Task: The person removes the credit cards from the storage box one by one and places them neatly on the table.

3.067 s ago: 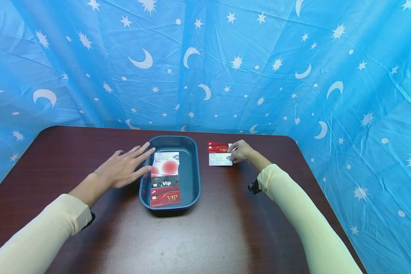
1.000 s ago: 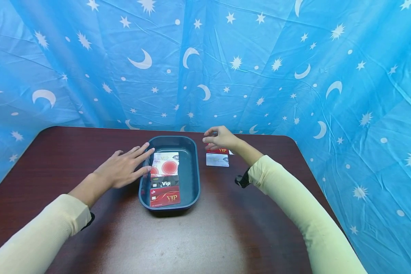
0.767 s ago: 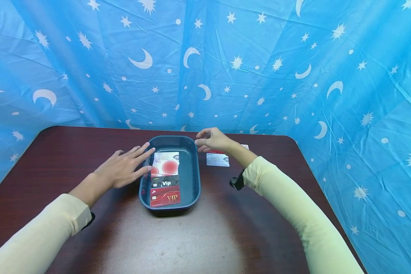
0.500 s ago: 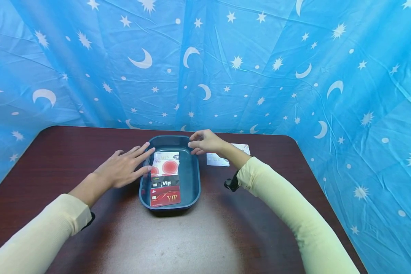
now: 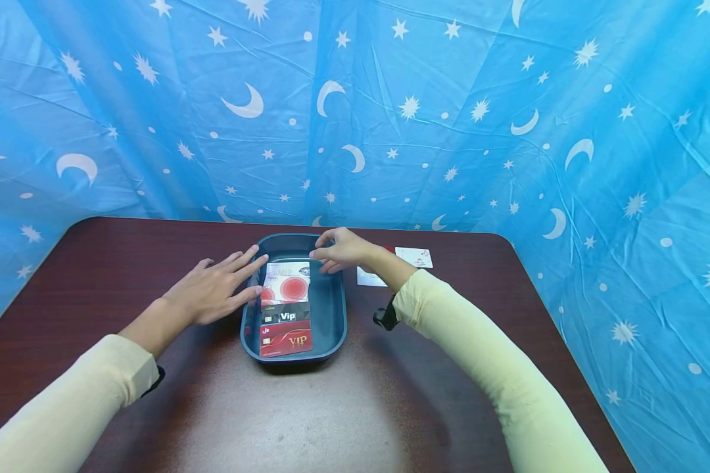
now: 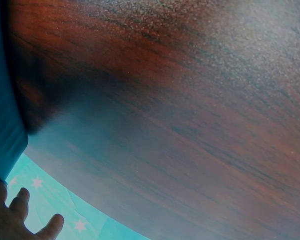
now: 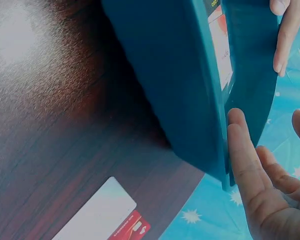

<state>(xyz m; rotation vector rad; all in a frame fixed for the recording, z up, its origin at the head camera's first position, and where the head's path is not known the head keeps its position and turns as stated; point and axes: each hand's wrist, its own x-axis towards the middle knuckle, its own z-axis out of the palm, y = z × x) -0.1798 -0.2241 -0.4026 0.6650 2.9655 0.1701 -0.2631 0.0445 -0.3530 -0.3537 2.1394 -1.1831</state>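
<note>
Your left hand [image 5: 213,289] is at the left rim of the blue tray [image 5: 329,315], fingers spread, tips over the edge; your right hand [image 5: 346,249] is over the tray's far right part, fingers loosely bent, thumb well apart from them in the right wrist view, can't tell if they touch the rim. Inside the tray, along its left side, four cards in an overlapping column: white VIP card [image 5: 288,268] at the far end, then the card with red circles [image 5: 293,288], then the black Vip card [image 5: 286,313], and the red VIP card [image 5: 285,339] nearest you. Right of the tray on the tabletop [image 5: 272,420], a silver-white card [image 5: 369,279] is partly behind your right wrist, a red card [image 7: 135,227] lies against its far side, mostly hidden in the head view, and a white picture card [image 5: 415,256] is to the right. Pale sleeves [image 5: 491,355] on you, black band [image 5: 386,316] at your right wrist, blue star-and-moon curtain [image 5: 390,98] beyond the far edge
</note>
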